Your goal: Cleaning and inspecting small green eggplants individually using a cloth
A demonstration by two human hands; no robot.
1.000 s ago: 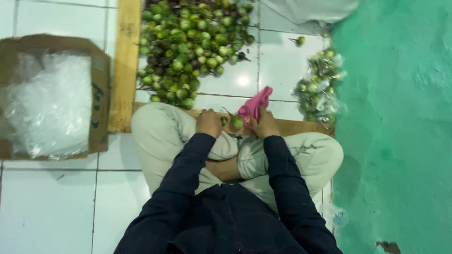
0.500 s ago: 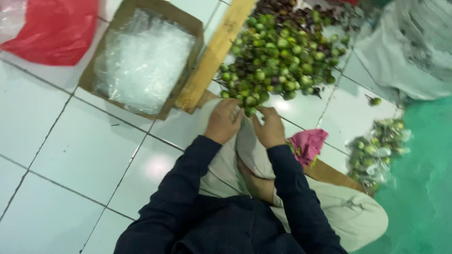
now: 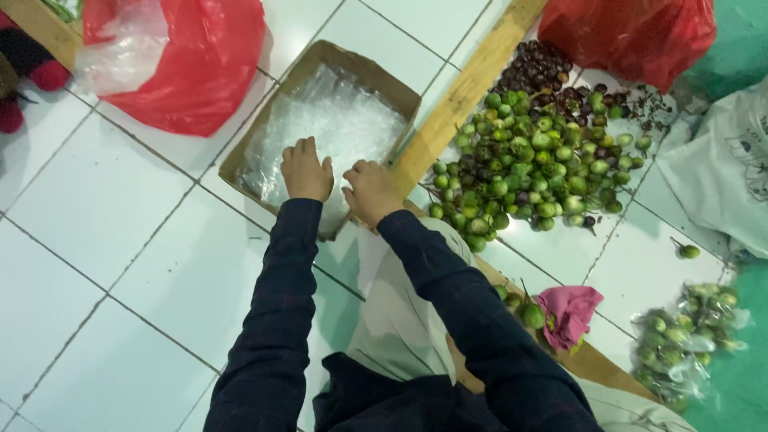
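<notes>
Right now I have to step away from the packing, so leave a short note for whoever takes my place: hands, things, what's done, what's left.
Left hand: fingers spread on the clear plastic bags in the cardboard box, no bag lifted.
Right hand: curled at the box's near edge; whether it pinches a bag cannot be told.
Green fruit pile: loose on the floor tiles beyond the wooden plank.
Done: one filled bag of fruit lies far right.
Left: most fruit unbagged.
</notes>
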